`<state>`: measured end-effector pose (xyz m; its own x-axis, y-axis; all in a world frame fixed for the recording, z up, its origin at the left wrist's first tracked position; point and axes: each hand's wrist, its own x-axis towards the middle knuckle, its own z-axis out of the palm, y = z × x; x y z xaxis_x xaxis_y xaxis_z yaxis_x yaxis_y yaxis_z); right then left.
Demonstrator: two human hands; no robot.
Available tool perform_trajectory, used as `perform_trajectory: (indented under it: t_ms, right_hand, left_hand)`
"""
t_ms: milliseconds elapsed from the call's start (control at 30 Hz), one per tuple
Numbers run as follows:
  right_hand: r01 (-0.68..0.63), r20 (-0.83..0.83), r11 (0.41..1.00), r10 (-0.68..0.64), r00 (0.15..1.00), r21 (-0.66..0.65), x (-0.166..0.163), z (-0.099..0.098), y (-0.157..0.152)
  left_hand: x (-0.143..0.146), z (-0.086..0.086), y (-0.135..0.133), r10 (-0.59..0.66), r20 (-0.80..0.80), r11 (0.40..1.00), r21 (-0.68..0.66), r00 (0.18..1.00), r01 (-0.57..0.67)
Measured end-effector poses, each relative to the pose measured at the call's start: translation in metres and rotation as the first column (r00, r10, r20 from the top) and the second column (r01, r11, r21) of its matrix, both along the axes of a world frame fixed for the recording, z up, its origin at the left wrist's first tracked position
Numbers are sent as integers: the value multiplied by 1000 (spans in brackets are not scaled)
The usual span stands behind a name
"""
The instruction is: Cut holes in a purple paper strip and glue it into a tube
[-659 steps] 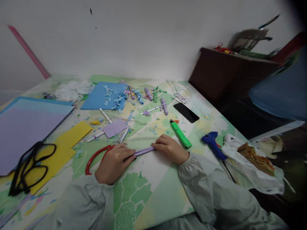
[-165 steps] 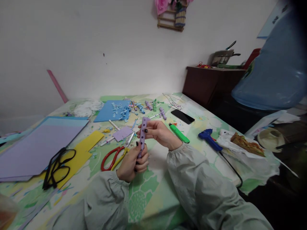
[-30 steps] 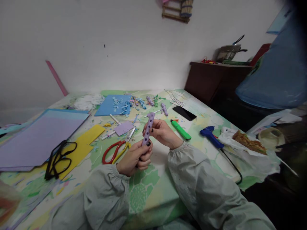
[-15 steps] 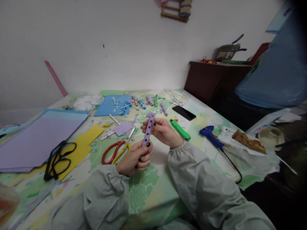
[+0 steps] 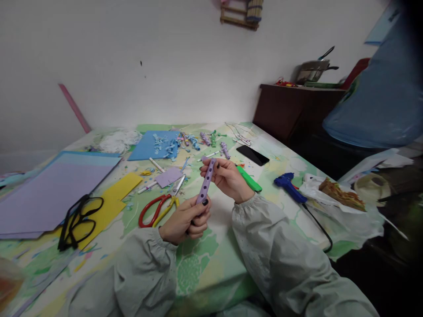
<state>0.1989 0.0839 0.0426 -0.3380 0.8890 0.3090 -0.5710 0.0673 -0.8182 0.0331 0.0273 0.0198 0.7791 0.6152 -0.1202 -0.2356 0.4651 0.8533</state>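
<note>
I hold a purple paper strip with dark dots (image 5: 206,182) upright above the table, tilted a little to the right. My left hand (image 5: 187,220) is closed on its lower end, thumb pressed on the strip. My right hand (image 5: 228,178) pinches its upper end between thumb and fingers. Red-and-yellow scissors (image 5: 157,209) lie on the patterned table (image 5: 211,259) just left of my left hand. A green marker (image 5: 248,179) lies right behind my right hand.
Purple, blue and yellow paper sheets (image 5: 56,189) cover the left side, with a black cut-out (image 5: 74,220) on the yellow one. Paper scraps and pens (image 5: 185,145), a phone (image 5: 253,155), a blue glue gun (image 5: 290,187) and bagged food (image 5: 340,198) lie farther off. A dark cabinet (image 5: 297,108) stands right.
The strip's top has tipped slightly to the right and my right hand has shifted with it; my left hand keeps its hold. Long before, the strip lay flat on the table under both hands.
</note>
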Motion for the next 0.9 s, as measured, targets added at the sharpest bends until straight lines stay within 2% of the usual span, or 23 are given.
perform_trajectory:
  t_ms: [200,300,467,767,900]
  right_hand:
    - [-3,105,1000,3,994,1,-1,6,-5]
    - [32,123,999,-31,992,-5,-3,6,-6]
    - [60,125,998,-59,990,-2,-4,6,-6]
    - [-11,243,1000,14,970,-14,-5,7,-7]
    - [50,263,998,-41,964,-30,-13,-2,-5]
  left_hand:
    - [5,-3,0,168,-57,985,40,984,-166]
    - [7,-6,1,209,-71,977,55,975,-206]
    - [7,-6,1,211,-80,977,55,974,-207]
    - [3,-1,3,206,-19,979,10,978,-205]
    - [-2,2,9,199,-2,979,-40,980,-199]
